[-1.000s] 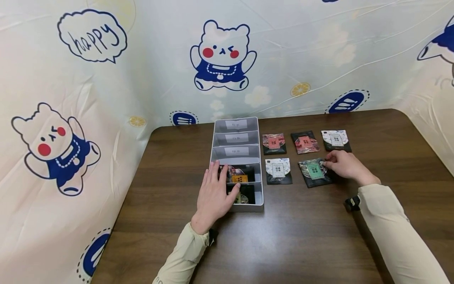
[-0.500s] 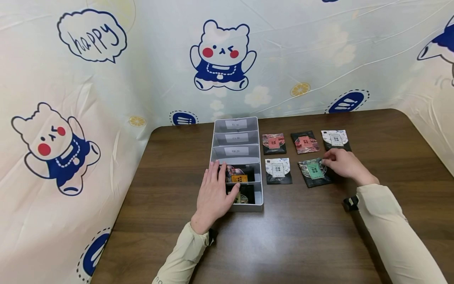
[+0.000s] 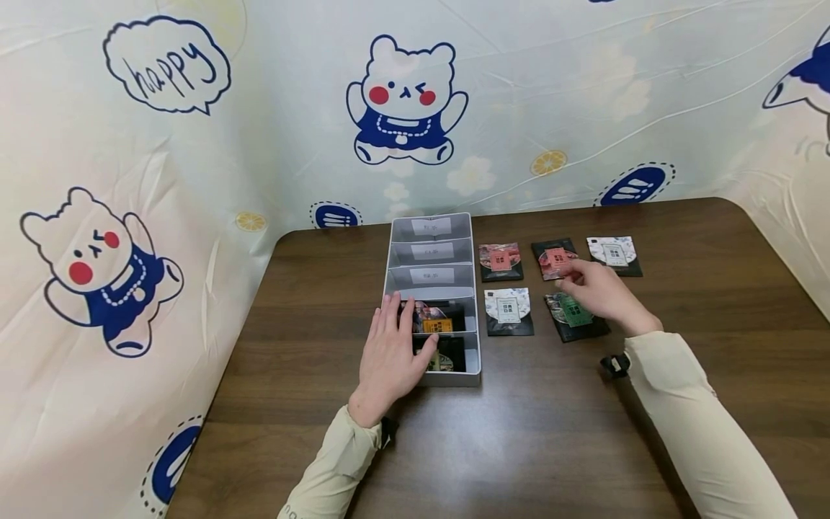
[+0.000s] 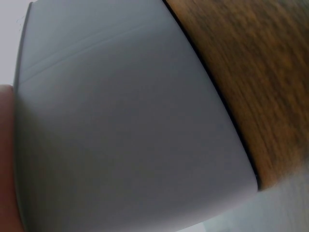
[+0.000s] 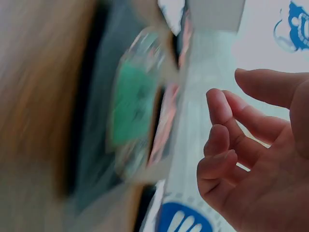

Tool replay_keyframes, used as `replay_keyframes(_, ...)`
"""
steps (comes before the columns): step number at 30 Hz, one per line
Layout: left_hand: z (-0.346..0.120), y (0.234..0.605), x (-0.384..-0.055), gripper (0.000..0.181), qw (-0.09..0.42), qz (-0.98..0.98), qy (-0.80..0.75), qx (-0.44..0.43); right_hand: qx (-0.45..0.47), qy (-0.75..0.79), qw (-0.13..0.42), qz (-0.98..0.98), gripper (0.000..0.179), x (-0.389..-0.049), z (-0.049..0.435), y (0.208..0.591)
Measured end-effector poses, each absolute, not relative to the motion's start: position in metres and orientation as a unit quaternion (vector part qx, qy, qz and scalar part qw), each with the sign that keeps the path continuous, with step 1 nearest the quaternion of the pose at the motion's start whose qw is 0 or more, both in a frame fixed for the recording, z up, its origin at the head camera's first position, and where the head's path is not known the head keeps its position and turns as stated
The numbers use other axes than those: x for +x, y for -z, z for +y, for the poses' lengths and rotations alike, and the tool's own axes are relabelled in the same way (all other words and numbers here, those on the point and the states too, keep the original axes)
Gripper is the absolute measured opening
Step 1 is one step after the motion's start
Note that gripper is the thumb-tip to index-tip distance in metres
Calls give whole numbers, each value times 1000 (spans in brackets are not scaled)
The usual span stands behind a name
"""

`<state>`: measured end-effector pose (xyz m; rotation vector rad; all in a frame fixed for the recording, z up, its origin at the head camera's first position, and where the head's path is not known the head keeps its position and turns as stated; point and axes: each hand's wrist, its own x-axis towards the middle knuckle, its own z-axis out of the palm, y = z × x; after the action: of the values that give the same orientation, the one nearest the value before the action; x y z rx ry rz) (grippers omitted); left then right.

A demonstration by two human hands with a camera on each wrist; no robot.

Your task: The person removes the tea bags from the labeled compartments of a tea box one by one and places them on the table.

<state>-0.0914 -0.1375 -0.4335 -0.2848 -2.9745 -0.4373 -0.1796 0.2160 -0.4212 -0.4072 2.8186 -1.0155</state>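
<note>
My left hand (image 3: pixel 392 353) rests with straight fingers across the left rim of a grey divided box (image 3: pixel 431 276). In the left wrist view the box's side wall (image 4: pixel 135 116) fills most of the frame. Hovering over a green-labelled tea sachet (image 3: pixel 577 330), my right hand (image 3: pixel 603 294) has its fingertips by the lower edge of a red-labelled sachet (image 3: pixel 550 254). The right wrist view shows thumb and loosely bent fingers apart, with nothing between them, beside the blurred green label (image 5: pixel 134 106). An orange-labelled sachet (image 3: pixel 441 317) and another dark sachet (image 3: pixel 452 355) lie in the two nearest compartments, partly hidden by the left hand.
Another red-labelled sachet (image 3: pixel 501 262) and a white one (image 3: pixel 509 310) lie right of the box; a second white sachet (image 3: pixel 614 254) is at the far right. Paper labels (image 3: pixel 432 251) mark the three back compartments. A printed curtain (image 3: pixel 506 94) hangs behind the wooden table (image 3: pixel 519 432).
My right hand has moved left and away from me, from the green sachet's right edge to over it, near the red sachet. The left hand and the sachets have stayed put.
</note>
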Motion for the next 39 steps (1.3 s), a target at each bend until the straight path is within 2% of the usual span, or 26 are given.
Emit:
replay_keyframes(6,-138,434,-92,72,60,-983,143,-95,-179,358,33,916,24,-179,182,411)
replay_keyframes(20,-138,434,-92,71,63,-984,141,-94,-270,385,27,882,18,-162,110,388)
replay_keyframes(33,-138,435,-92,71,65,-984,136,-96,-282,304,62,908,23,-150,88,389)
replay_keyframes(39,-138,435,-92,71,66,-984,135,-98,-286,243,54,925,23,-145,80,386)
